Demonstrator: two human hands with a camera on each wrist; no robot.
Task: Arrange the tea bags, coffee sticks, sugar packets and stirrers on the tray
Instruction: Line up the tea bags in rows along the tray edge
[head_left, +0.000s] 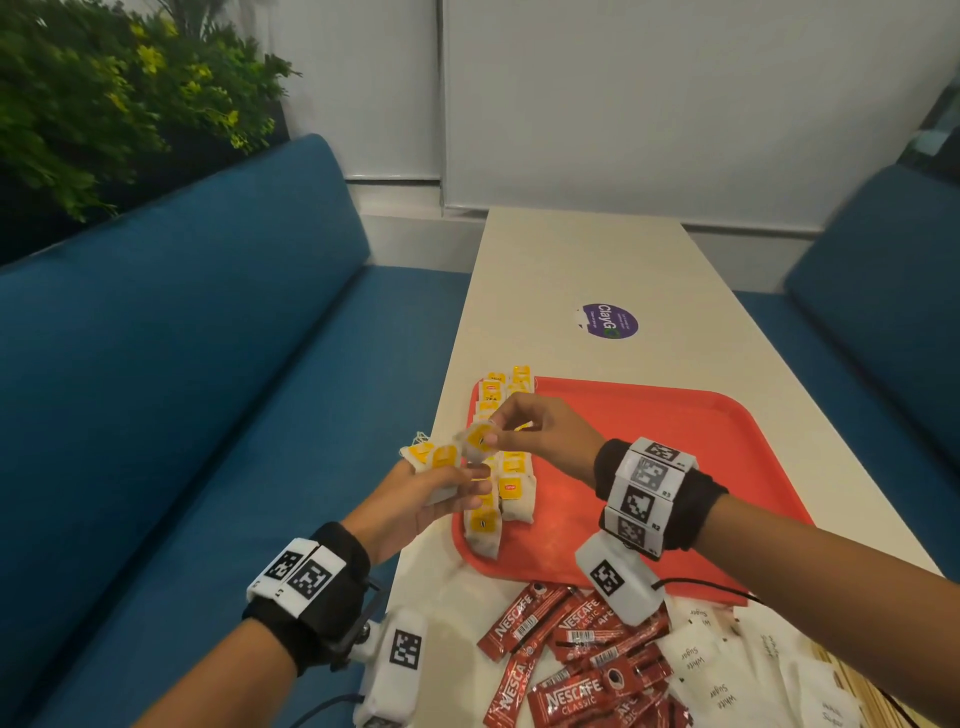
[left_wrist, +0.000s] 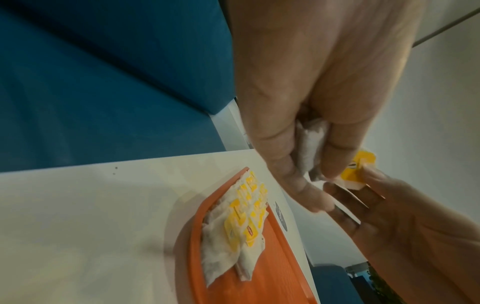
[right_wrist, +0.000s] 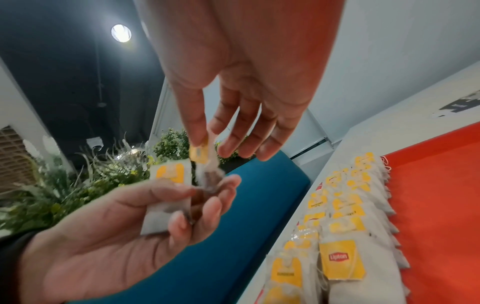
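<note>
The left hand, in the lower middle of the head view, has its fingers curled around a small bundle of tea bags; their yellow tags stick out toward the upper left of the frame. The right hand comes in from the right and pinches one tea bag by its yellow tag between thumb and forefinger, while its other fingers are spread loosely. In the right wrist view this bag hangs with the tag on top and the pouch below, so its long axis is nearly vertical, and its lower end is at the fingertips of the left hand.

More tea bags lie in two overlapping rows along the left edge of the red tray. The rows run from the near edge toward the far edge, tags facing up. The tags read "Lipton"; one far tag reads "TEA".

On the tabletop at the bottom of the frame lie red coffee sticks printed "NESCAFE CLASSIC", pointing in different directions, and to their right white sugar packets marked "White Sugar". A purple round sticker beyond the tray reads "ClayG"; its smaller text is not legible.
</note>
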